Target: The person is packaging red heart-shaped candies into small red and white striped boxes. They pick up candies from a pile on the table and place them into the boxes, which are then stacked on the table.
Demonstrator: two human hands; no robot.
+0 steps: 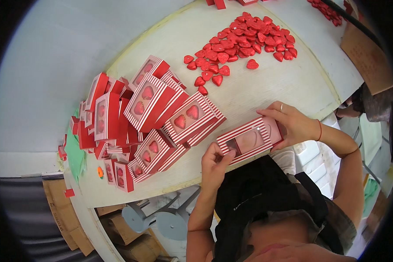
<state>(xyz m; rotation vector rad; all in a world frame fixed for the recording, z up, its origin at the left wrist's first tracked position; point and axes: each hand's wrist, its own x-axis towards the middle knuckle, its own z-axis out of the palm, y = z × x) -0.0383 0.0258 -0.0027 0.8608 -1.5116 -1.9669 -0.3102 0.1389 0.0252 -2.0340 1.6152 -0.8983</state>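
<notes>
Between my hands is a red-and-white striped gift box sleeve [245, 139] with a clear window. A pink inner tray [271, 128] with heart-shaped cutouts sits partly inside it and sticks out at the right end. My left hand [216, 160] grips the sleeve's left end, thumb over the window. The tray's right end is held by my right hand [286, 122], its fingers and thumb on opposite edges. No red hearts show in this tray. To the left, a pile of striped boxes [150, 101] shows red hearts behind their windows. Loose red foil-wrapped hearts [242, 39] lie farther back.
The white table [249, 88] has a curved edge along the wall. A green sheet [73, 154] and a small orange object [100, 172] lie at the left. Stools [172, 226] and cardboard boxes [121, 227] stand below. Another cardboard box [368, 57] is at the right.
</notes>
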